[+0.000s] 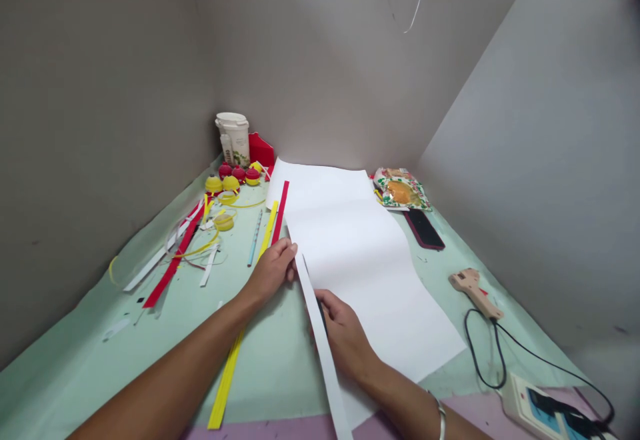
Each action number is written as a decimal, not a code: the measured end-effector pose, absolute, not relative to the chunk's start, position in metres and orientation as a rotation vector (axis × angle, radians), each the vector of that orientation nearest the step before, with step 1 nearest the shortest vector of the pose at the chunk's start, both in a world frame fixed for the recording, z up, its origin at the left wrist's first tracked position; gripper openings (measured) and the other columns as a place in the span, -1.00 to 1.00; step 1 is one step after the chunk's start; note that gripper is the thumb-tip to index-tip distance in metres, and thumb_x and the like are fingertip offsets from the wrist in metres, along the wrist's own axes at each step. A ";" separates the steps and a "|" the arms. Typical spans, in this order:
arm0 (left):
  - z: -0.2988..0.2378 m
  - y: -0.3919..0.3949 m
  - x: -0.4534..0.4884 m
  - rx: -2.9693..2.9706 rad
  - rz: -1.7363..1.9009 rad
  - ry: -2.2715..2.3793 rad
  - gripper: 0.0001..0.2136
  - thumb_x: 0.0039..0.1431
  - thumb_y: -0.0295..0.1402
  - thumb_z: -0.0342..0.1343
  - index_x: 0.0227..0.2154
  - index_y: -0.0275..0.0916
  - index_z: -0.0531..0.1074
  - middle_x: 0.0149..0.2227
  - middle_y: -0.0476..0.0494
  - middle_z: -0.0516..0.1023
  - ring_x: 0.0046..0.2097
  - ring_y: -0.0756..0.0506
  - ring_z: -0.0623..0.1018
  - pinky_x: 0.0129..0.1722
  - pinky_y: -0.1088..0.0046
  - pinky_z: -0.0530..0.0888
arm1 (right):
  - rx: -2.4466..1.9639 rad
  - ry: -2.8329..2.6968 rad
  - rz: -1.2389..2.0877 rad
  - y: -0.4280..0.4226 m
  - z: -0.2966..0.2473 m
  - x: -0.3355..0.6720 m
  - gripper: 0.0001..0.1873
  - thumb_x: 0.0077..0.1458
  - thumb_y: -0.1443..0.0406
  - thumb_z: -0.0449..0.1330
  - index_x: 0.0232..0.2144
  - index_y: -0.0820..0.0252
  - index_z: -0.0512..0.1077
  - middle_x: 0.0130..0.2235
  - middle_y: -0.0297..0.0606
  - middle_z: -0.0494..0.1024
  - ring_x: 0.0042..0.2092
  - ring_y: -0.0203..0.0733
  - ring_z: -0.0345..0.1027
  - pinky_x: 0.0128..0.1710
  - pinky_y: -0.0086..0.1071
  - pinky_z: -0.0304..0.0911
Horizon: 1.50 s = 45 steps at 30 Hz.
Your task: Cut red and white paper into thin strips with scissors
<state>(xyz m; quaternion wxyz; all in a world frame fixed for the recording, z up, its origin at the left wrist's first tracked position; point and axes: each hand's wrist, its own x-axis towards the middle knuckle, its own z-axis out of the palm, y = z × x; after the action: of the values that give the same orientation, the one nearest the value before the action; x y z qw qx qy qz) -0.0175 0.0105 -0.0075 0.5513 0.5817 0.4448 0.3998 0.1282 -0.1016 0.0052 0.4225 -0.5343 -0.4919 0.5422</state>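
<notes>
A large white paper sheet [350,233] lies lengthwise in front of me, its surface gently waved. Along its left edge a narrow white strip [325,353] is partly cut away and runs down toward me. My left hand [277,263] pinches the paper at that edge, near the top of the cut. Just below and to the right, my right hand [343,327] is closed around scissors [323,315], whose dark handle shows beside the strip; the fingers partly hide them. Yellow strips [227,380] and a red strip [281,210] lie left of the sheet, partly behind my left arm.
At left are red and white strips [175,260], a pencil [255,237] and several red and yellow round ornaments [230,183]. A white bucket [235,137] stands behind. At right are a packet [403,190], a phone [424,229], a glue gun [475,291] and a power strip [530,407].
</notes>
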 end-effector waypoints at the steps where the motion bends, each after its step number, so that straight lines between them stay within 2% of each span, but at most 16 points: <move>1: -0.007 0.010 -0.017 1.383 0.947 1.050 -0.69 0.24 -0.09 -0.07 -0.51 -0.19 0.20 -0.69 0.09 0.28 -0.61 0.04 0.27 -0.59 0.55 0.18 | -1.337 -1.228 1.362 -0.101 0.005 0.128 -0.68 0.15 0.26 0.07 -0.08 0.11 0.50 -0.40 -0.36 0.52 -0.34 -0.22 0.34 -0.28 -0.38 0.27; 17: -0.006 0.008 -0.017 1.394 0.964 1.029 -0.70 0.21 -0.11 -0.03 -0.52 -0.19 0.22 -0.68 0.08 0.27 -0.61 0.03 0.28 -0.59 0.53 0.20 | -1.336 -1.240 1.346 -0.101 0.005 0.128 -0.68 0.16 0.25 0.07 -0.08 0.11 0.50 -0.29 -0.32 0.56 -0.26 -0.19 0.38 -0.18 -0.34 0.30; 25: -0.007 0.009 -0.017 1.409 0.945 1.053 -0.70 0.21 -0.11 -0.03 -0.53 -0.18 0.21 -0.68 0.09 0.28 -0.61 0.03 0.27 -0.59 0.52 0.19 | -1.353 -1.239 1.359 -0.101 0.005 0.129 -0.66 0.16 0.29 0.04 -0.07 0.09 0.50 -0.28 -0.33 0.56 -0.29 -0.22 0.36 -0.25 -0.38 0.28; 31: -0.007 0.009 -0.017 1.385 0.939 1.053 -0.70 0.20 -0.10 -0.02 -0.53 -0.18 0.21 -0.69 0.08 0.28 -0.60 0.01 0.31 -0.57 0.52 0.23 | -1.342 -1.251 1.338 -0.101 0.005 0.130 -0.67 0.16 0.27 0.04 -0.08 0.09 0.50 -0.25 -0.32 0.57 -0.25 -0.19 0.38 -0.21 -0.36 0.28; 37: -0.007 0.009 -0.018 1.409 0.941 1.065 -0.70 0.20 -0.11 -0.02 -0.54 -0.18 0.22 -0.69 0.08 0.27 -0.62 0.03 0.27 -0.61 0.53 0.17 | -1.343 -1.215 1.368 -0.101 0.003 0.129 -0.68 0.15 0.25 0.07 -0.08 0.09 0.50 -0.33 -0.34 0.56 -0.32 -0.20 0.37 -0.27 -0.36 0.29; 45: -0.007 0.007 -0.017 1.447 0.934 1.036 -0.69 0.24 -0.12 -0.06 -0.53 -0.18 0.21 -0.69 0.08 0.28 -0.60 0.03 0.29 -0.58 0.52 0.20 | -1.305 -1.184 1.396 -0.102 0.007 0.129 -0.68 0.13 0.28 0.07 -0.10 0.12 0.50 -0.41 -0.36 0.53 -0.38 -0.23 0.35 -0.34 -0.39 0.25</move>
<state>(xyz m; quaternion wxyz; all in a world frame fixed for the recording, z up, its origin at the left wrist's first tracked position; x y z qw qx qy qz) -0.0173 0.0073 -0.0068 0.5362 0.6078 0.4351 0.3921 0.1287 -0.1016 0.0066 0.4323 -0.5234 -0.4750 0.5599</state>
